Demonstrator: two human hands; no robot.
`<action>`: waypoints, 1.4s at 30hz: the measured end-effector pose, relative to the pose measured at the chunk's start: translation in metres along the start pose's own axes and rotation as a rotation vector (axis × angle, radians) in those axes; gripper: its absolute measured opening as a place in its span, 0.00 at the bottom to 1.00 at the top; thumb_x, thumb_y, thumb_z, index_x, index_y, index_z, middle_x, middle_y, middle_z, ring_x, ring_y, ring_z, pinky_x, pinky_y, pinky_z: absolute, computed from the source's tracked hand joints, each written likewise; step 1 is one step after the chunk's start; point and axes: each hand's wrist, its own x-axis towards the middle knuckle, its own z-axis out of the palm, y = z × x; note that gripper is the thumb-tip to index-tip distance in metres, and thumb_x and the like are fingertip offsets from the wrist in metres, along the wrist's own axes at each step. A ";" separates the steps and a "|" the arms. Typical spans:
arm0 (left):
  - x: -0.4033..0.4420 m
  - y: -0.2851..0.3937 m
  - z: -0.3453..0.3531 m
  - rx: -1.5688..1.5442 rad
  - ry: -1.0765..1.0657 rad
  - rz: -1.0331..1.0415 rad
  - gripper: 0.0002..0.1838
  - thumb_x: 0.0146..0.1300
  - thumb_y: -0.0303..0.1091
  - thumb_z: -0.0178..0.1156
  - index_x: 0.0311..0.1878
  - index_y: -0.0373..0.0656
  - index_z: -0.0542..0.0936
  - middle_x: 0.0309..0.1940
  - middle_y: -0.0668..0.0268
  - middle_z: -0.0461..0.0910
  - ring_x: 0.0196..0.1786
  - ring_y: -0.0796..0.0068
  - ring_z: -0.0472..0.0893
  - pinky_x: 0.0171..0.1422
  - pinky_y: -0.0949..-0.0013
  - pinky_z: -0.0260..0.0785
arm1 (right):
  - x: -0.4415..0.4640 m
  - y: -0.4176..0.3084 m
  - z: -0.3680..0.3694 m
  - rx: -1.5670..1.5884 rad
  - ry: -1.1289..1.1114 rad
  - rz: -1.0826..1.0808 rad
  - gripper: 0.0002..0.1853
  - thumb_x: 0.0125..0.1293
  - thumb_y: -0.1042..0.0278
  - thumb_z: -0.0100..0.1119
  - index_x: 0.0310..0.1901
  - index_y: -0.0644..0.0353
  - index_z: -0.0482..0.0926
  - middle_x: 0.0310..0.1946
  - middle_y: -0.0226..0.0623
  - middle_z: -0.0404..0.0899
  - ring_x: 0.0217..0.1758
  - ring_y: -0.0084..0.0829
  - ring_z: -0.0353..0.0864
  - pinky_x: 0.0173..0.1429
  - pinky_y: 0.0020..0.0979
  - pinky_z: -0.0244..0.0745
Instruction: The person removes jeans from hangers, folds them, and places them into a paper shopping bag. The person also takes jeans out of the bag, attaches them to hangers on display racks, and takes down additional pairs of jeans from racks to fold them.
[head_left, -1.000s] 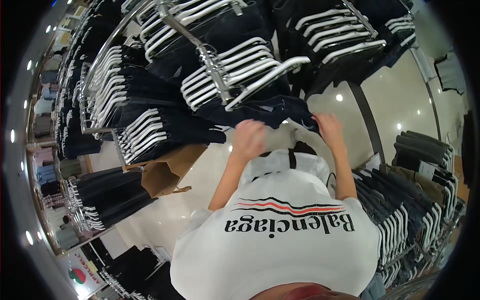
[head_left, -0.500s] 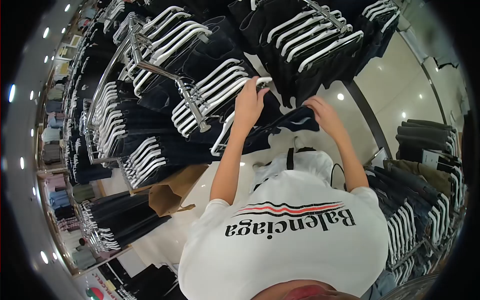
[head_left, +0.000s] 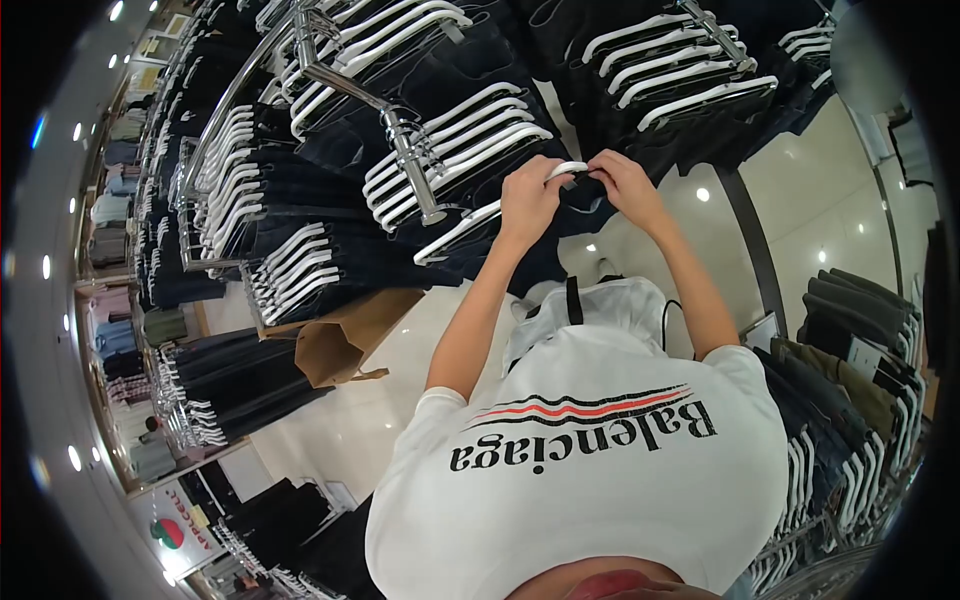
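A white clip hanger [head_left: 460,236] lies across the front of the rack, and my left hand [head_left: 530,205] is closed around it near its right end. Dark trousers [head_left: 585,212] hang below that end, partly hidden by my hands. My right hand [head_left: 628,192] pinches at the tip of the hanger, where the edge of the trousers meets it; the exact grip is partly covered by the fingers. Just behind are more white hangers [head_left: 490,150] with dark trousers, on a chrome rack arm [head_left: 412,165].
Another rack of black trousers on white hangers [head_left: 700,90] stands at the upper right. A brown paper bag [head_left: 330,350] is at the lower left. Folded-over trousers on hangers [head_left: 850,350] line the right side. Pale glossy floor [head_left: 690,240] shows between them.
My right hand has moved up and left to the end of the hanger, bringing the trousers' edge with it. My left hand has shifted slightly right along with the hanger. The view has tilted a little.
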 end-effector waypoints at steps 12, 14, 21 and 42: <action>-0.001 0.008 -0.005 -0.090 -0.015 0.001 0.10 0.59 0.26 0.74 0.44 0.38 0.89 0.32 0.59 0.84 0.30 0.64 0.81 0.36 0.65 0.70 | -0.023 -0.019 0.001 0.067 0.106 0.070 0.06 0.67 0.80 0.63 0.44 0.64 0.81 0.42 0.39 0.84 0.43 0.42 0.81 0.49 0.35 0.75; -0.002 0.010 -0.006 -0.101 -0.045 -0.020 0.10 0.59 0.26 0.73 0.44 0.38 0.89 0.33 0.59 0.84 0.31 0.60 0.81 0.37 0.63 0.71 | -0.028 -0.032 0.001 0.119 0.101 0.199 0.07 0.66 0.79 0.64 0.45 0.62 0.81 0.44 0.37 0.85 0.46 0.41 0.81 0.53 0.36 0.74; -0.001 0.021 -0.009 -0.102 -0.075 -0.037 0.09 0.58 0.24 0.72 0.43 0.37 0.88 0.33 0.57 0.84 0.31 0.59 0.82 0.37 0.63 0.72 | -0.044 -0.009 0.006 0.096 0.150 0.138 0.06 0.71 0.80 0.56 0.47 0.62 0.79 0.40 0.43 0.86 0.50 0.47 0.83 0.53 0.40 0.77; -0.018 0.017 -0.013 -0.123 -0.249 -0.039 0.11 0.59 0.24 0.74 0.46 0.34 0.88 0.33 0.60 0.85 0.29 0.72 0.79 0.36 0.69 0.69 | -0.061 -0.035 -0.008 -0.077 -0.224 0.028 0.03 0.66 0.76 0.64 0.40 0.63 0.84 0.45 0.32 0.83 0.45 0.40 0.80 0.54 0.39 0.75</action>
